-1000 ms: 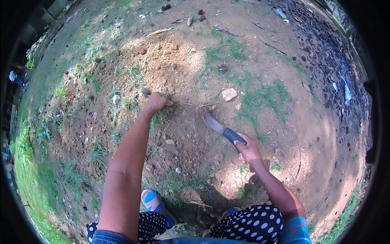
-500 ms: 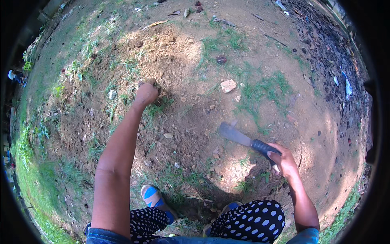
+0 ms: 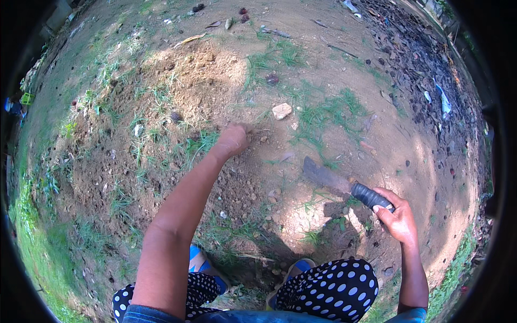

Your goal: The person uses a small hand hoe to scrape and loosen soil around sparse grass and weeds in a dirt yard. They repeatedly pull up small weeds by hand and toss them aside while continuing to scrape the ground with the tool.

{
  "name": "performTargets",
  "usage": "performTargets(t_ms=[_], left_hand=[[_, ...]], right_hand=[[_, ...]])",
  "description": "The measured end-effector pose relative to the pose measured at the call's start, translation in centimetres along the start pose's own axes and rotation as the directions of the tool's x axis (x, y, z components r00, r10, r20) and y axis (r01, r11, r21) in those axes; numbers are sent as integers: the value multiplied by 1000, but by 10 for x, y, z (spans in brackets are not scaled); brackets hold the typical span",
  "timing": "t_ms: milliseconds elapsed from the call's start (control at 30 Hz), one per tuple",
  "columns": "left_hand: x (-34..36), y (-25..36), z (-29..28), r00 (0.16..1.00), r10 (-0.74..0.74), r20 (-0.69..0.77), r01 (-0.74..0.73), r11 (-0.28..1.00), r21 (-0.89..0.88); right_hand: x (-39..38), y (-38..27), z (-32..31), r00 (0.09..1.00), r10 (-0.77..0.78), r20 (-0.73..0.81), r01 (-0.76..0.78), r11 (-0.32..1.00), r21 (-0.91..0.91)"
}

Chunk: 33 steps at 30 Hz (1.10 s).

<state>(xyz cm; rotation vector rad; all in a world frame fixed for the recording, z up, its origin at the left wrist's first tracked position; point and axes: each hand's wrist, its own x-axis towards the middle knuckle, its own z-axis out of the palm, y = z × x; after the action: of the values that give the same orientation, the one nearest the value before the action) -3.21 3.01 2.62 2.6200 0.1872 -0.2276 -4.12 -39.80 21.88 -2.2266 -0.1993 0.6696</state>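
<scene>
My left hand reaches forward and low to the bare soil, its fingers closed right at a tuft of grass; whether it grips any blades I cannot tell. My right hand holds a large knife by its dark wrapped handle. The wide worn blade points up and to the left, just above the dirt. A pale stone lies a short way beyond my left hand.
Dry earth with scattered grass patches spreads all around, with a sandy mound ahead. Dark leaf litter covers the right side. My feet in blue sandals and dotted trousers show at the bottom.
My left hand has shifted to the right along the soil. My right hand with the knife has drawn back to the right, away from the left hand.
</scene>
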Motion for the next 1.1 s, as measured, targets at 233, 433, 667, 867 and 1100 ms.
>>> performTargets(t_ms=[233, 433, 667, 867, 1100], left_hand=[[-9, 82, 79, 950, -245, 191, 263, 962, -77], [-14, 47, 62, 902, -336, 271, 339, 940, 39], [-3, 47, 61, 896, -369, 249, 375, 927, 23], [-13, 92, 91, 903, -331, 274, 331, 942, 48], [-27, 32, 73, 864, -397, 311, 400, 915, 55]], right_hand=[[89, 49, 138, 994, 81, 76, -85, 995, 59], [67, 23, 84, 989, -34, 147, 39, 999, -31], [9, -25, -15, 971, -229, 74, 237, 962, -132], [84, 9, 103, 994, -1, 109, 31, 959, -281], [53, 11, 88, 985, -153, 85, 162, 981, -104]])
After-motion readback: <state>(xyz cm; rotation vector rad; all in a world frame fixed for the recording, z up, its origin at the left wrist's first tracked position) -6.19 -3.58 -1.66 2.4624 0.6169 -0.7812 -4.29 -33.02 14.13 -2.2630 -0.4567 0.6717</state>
